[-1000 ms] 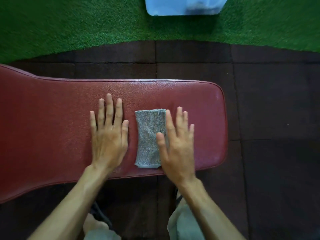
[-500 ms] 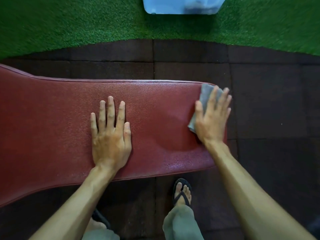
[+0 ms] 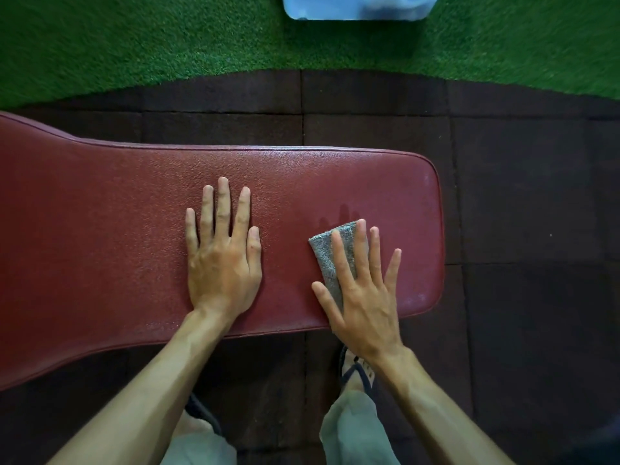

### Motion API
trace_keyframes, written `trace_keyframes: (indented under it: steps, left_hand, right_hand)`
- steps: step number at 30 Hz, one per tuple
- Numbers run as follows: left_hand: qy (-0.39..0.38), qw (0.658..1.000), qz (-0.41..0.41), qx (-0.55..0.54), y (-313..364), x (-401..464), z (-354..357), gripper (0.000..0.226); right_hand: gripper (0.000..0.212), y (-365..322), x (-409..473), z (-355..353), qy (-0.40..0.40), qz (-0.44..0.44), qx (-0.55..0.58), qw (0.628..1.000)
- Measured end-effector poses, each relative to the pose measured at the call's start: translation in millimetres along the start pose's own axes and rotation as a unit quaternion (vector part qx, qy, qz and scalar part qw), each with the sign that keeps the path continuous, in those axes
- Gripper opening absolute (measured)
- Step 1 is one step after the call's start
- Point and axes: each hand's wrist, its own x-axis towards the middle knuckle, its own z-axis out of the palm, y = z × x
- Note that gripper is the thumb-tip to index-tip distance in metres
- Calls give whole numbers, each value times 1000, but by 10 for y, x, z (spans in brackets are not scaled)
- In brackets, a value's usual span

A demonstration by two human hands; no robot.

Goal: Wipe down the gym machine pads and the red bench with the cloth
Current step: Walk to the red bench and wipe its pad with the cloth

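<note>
The red bench (image 3: 100, 250) stretches across the view from the left edge to a rounded end at the right. My left hand (image 3: 223, 260) lies flat on its middle with fingers straight and spread. A folded grey cloth (image 3: 327, 253) lies on the bench near the right end. My right hand (image 3: 362, 286) presses flat on it with straight fingers and covers most of it. A faint damp streak shows on the padding just beyond the cloth.
Dark rubber floor tiles (image 3: 520, 229) surround the bench. Green artificial turf (image 3: 134, 41) lies beyond them. A pale blue plastic container (image 3: 355, 6) stands on the turf at the top edge. My foot in a sandal (image 3: 357, 370) stands below the bench's near edge.
My right hand swept the cloth from the bench's middle out to its far right corner, then back toward the near edge. The left hand stayed flat in place.
</note>
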Motion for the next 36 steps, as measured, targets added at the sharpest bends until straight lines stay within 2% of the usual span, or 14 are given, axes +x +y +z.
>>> trace_keyframes:
  steps: [6,12,20,23,26,29,32,36]
  left_hand:
    - [3,1000,1,-10,-9,-17,11,56]
    - [-2,1000,3,-15,-12,-27,20,56]
    - [-27,1000,1,-14,-11,-8,-14,57]
    - [-86,996,-6,-38,60,-37,-163,59]
    - [-171,982,-13,-79,191,-166,-498,58]
    - [-247,966,10,-72,348,-469,-943,55]
    - [-323,944,44,-54,515,-839,-1397,51]
    - [-403,905,139,-10,813,-1306,-2030,40]
  right_hand:
    - [78,-230,-79,7,47,31,-20,998]
    - [79,-53,43,73,15,10,0,1000]
    - [55,-73,125,98,53,16,97,994]
    - [50,-106,107,-68,60,48,209,975]
    - [44,-202,-69,-433,21,96,309,946]
    - [38,-363,-511,-809,-10,170,372,913]
    - [39,-521,-1090,-1118,-24,248,377,892]
    - [37,-765,-1874,-1567,-43,347,346,870]
